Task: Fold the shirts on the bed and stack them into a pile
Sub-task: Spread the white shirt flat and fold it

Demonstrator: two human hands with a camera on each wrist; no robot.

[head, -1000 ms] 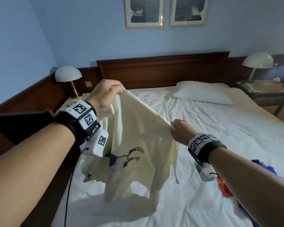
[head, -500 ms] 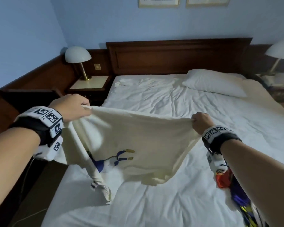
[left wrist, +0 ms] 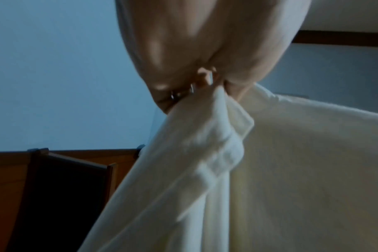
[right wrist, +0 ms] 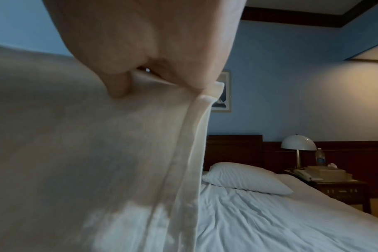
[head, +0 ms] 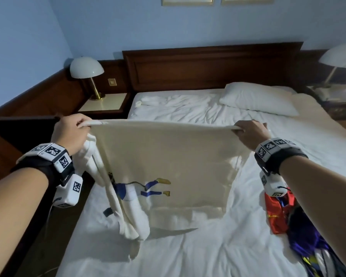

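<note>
Head view: cream shirt [head: 164,156] stretched taut above bed [head: 208,246], lower edge draping onto sheet. Left hand [head: 72,132] at 9 o'clock, right hand [head: 252,132] at 3 o'clock, each clamped on upper edge. Blue-and-gold print visible here only, at 7 o'clock on fabric. Colourful garments [head: 292,226] at 4 o'clock. Left wrist view: fingers [left wrist: 205,78] curled round bunched cloth. Right wrist view adds thumb pinch on hem; pillow [right wrist: 244,179], lamp [right wrist: 298,145] at 3 o'clock.
</note>
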